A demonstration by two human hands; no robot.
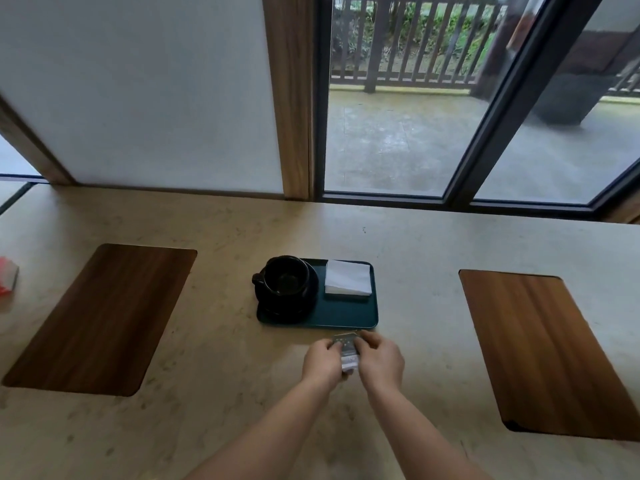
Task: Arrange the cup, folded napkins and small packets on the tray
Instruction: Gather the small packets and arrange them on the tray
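Your two hands meet just below the centre of the frame, over the pale stone counter (214, 358). Your left hand (323, 360) and your right hand (381, 360) both have their fingers curled in, pinching a small bunch of packets (347, 351) between them; the left takes the packets' left edge and the right takes the right edge. The packets look grey and white, but their print is too blurred to read, and you cannot tell how many there are.

The packets sit just below the near rim of the dark green tray (346, 311), close to it and not on it. The tray lies at the centre of the frame, directly above your hands. On its left half stands a black cup (285, 280) on a black saucer (294, 308), the cup's handle pointing to the left of the frame and the saucer overhanging the tray's left edge. On the tray's upper right part lies a stack of folded white napkins (348, 282), just beside the cup.

A wooden inlay (100, 320) fills the left of the frame and another wooden panel (540, 351) the right. At the far left edge sits a red and white object (7, 278), cut off by the frame.
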